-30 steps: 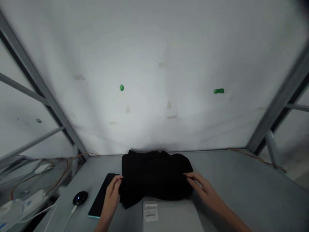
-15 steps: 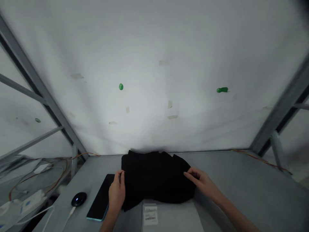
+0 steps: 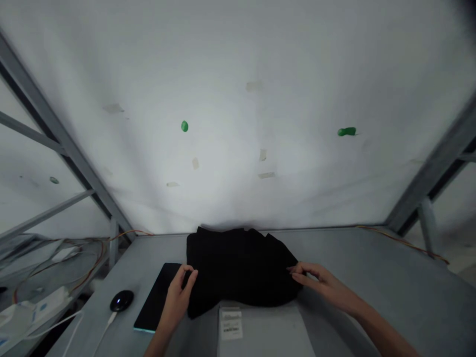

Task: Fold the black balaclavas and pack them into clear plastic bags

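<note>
A piece of black cloth [image 3: 241,267] lies spread in the middle, partly over a pale box [image 3: 271,332] with a white label. At the cloth's left edge is my left hand [image 3: 178,292], thumb and forefinger curved with a gap between them. My right hand [image 3: 323,285] is at the right edge, fingertips at the fabric, thumb and fingers slightly apart. Neither hand visibly grips the cloth.
A dark-screened phone [image 3: 158,297] lies beside my left hand. Left of it sits a round black device [image 3: 121,301] with a white cable. A power strip [image 3: 50,305] and tangled wires occupy the far left. A white wall sheet [image 3: 230,148] stands behind the grey table [image 3: 357,258].
The fingers of my left hand have loosened from a pinch at the cloth's edge. My right hand's fingers have parted a little. The cloth lies nearly the same; the view has tilted slightly.
</note>
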The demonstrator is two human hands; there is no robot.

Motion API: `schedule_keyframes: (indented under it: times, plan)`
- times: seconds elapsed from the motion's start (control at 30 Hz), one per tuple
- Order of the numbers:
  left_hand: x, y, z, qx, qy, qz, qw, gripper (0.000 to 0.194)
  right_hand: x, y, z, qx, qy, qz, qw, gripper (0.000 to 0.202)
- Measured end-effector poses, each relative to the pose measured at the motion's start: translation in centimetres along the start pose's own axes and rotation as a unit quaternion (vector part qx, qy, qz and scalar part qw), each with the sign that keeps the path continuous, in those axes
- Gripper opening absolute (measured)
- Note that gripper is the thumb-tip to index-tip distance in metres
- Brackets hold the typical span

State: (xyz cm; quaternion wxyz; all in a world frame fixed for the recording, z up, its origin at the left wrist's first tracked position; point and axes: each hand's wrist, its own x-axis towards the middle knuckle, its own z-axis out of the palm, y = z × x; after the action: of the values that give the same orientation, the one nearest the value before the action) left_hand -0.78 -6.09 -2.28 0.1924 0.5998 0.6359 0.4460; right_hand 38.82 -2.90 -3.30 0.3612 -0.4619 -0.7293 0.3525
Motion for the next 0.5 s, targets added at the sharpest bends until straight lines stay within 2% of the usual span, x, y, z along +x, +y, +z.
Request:
schedule_keyframes:
  times: [0.1,0.2,0.33,0.43,0.5]
  plan:
    - [-0.1,-0.9,0.3,0.085,-0.015,0.004,0.996,0.033,0.4,0.8,0.4,-0.039,-0.041,0.005,0.998,0.038]
    - [0.1,-1.6,0.8,0.224,-0.024,0.030,0.974,0.026,0.9,1.9,1.6,-0.141,-0.007,-0.019,0.990,0.033]
    - [0.3,-1.5,1.0,0.359,-0.050,0.109,0.926,0.023,1.1,2.6,3.0,-0.270,0.040,-0.063,0.960,0.022]
    - [1.3,-0.8,0.7,0.346,-0.066,0.161,0.922,0.023,1.8,1.7,3.1,-0.288,0.046,-0.076,0.953,0.012]
    - [2.8,-0.2,0.6,0.303,-0.096,0.169,0.933,0.037,3.3,0.4,3.1,-0.267,0.056,-0.078,0.959,0.009]
